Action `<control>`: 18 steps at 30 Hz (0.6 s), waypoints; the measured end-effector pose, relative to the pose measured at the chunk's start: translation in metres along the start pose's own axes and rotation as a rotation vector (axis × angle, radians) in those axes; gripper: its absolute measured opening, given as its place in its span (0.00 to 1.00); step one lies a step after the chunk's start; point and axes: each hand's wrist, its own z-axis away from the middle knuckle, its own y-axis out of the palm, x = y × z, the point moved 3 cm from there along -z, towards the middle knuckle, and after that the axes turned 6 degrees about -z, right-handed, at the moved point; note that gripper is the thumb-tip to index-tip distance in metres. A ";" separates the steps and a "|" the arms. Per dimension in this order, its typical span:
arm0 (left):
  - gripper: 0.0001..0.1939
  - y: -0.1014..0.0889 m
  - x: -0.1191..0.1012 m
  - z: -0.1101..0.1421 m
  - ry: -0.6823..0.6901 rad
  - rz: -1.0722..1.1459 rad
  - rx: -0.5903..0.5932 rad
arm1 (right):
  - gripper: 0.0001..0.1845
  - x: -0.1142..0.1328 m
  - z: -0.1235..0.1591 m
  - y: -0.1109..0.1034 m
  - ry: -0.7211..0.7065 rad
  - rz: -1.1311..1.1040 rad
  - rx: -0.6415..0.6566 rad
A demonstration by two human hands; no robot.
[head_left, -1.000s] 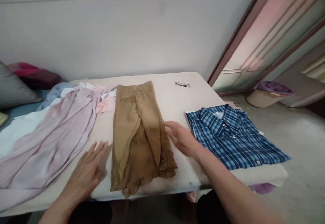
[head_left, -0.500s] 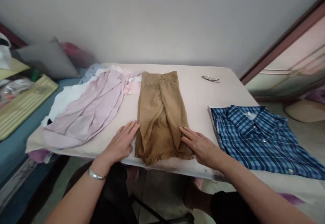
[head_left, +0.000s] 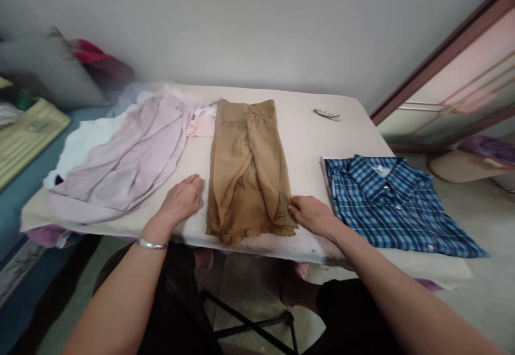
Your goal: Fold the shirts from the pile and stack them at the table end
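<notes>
A brown garment (head_left: 251, 156) with a frilled hem lies lengthwise on the covered table (head_left: 301, 146); whether it is a skirt or a folded top I cannot tell. Its lower right edge is pinched between the thumb and fingers of my right hand (head_left: 311, 213). On the other side, my left hand (head_left: 182, 199) rests on the table cover with its fingers curled together, a little apart from the garment's left edge and holding nothing visible. A blue checked shirt (head_left: 392, 205), neatly folded, lies to the right of my right hand.
Pale pink clothing (head_left: 132, 151) is heaped over white cloth on the left. Glasses (head_left: 326, 115) lie toward the back right. Behind the table rises a wall (head_left: 241, 28). A grey cushion (head_left: 52, 71) and a yellow box (head_left: 34, 135) are at the far left.
My left hand has drawn away from the garment's left edge and its fingers have curled. My right hand, flat on the cloth before, now pinches the right edge. The view has shifted slightly.
</notes>
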 end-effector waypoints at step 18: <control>0.46 0.001 -0.021 0.013 0.205 0.036 -0.036 | 0.25 -0.003 0.009 -0.011 -0.264 0.260 -0.287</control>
